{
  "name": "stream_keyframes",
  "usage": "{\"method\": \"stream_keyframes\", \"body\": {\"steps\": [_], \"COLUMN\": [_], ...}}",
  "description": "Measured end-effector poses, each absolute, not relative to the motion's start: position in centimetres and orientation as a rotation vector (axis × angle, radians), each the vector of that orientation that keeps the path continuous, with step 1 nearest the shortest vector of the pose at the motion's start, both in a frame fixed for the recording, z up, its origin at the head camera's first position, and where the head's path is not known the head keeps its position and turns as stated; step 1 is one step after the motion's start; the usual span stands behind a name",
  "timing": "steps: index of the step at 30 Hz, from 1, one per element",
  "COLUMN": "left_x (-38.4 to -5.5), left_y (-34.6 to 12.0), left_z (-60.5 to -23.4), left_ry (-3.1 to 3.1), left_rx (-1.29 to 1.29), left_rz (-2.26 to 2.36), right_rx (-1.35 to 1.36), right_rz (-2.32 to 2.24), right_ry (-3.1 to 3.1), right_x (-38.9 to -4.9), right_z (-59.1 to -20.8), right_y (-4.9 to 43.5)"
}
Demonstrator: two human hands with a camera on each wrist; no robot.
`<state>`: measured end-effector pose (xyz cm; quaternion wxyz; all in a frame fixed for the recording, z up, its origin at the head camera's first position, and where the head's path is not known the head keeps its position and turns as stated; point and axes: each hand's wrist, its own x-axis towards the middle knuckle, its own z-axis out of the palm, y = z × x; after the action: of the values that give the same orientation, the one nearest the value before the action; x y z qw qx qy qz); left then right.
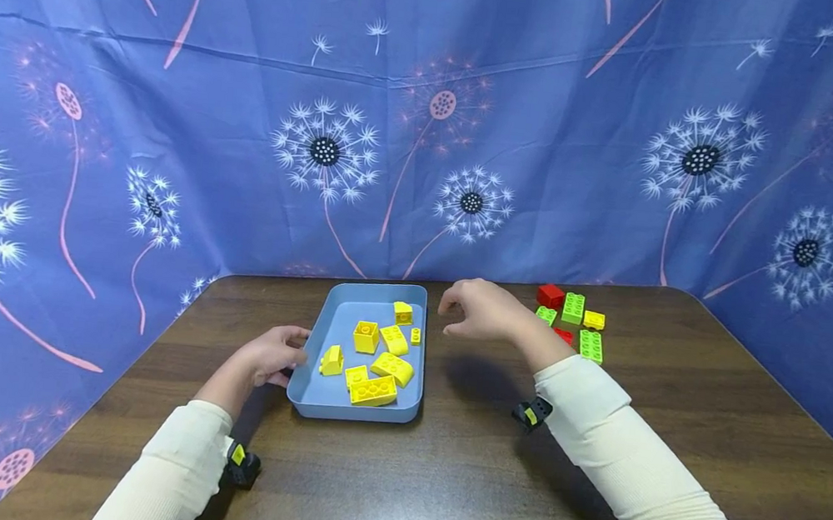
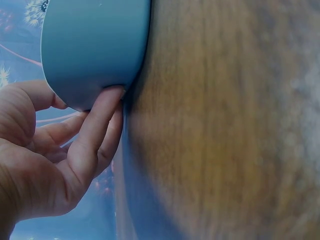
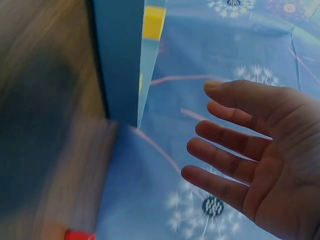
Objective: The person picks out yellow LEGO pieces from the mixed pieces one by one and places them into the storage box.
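A shallow blue tray [image 1: 358, 413] stands on the wooden table with several yellow toy building bricks [image 1: 374, 391] lying in it. At its left side my left hand [image 1: 273, 355] grips the tray, thumb at the rim and fingers [image 2: 95, 122] against the outer wall near the bottom. Off the tray's right side, my right hand [image 1: 485, 308] hovers above the table, its fingers loosely bent and apart. Nothing is in that hand in the right wrist view, where the tray's wall [image 3: 117, 60] shows beyond the fingertips.
Right of my right hand lies a loose group: green bricks [image 1: 591, 345], a red brick [image 1: 550, 295] and a small yellow brick [image 1: 595, 320]. My right forearm partly covers some of them. A blue dandelion-print cloth [image 1: 395, 166] hangs behind the table.
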<state>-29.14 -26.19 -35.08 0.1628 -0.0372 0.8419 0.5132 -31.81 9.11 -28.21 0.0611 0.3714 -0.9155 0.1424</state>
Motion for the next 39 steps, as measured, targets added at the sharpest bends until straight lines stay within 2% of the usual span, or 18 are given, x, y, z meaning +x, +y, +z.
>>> {"method": "stream_keyframes", "body": {"steps": [18, 39], "left_x": [-29.1, -29.3], "left_y": [-26.5, -26.3], "left_z": [-35.2, -35.3], "left_ry": [2.401, 2.403], "left_rx": [-0.148, -0.137], "left_rz": [1.452, 1.468], "right_rx": [0.962, 0.745], "right_rz": [0.601, 0.523], "right_ry": [-2.735, -2.778], "right_x": [-31.9, -32.7], "right_z": [-29.2, -30.2], "right_y": [17.5, 25.1]}}
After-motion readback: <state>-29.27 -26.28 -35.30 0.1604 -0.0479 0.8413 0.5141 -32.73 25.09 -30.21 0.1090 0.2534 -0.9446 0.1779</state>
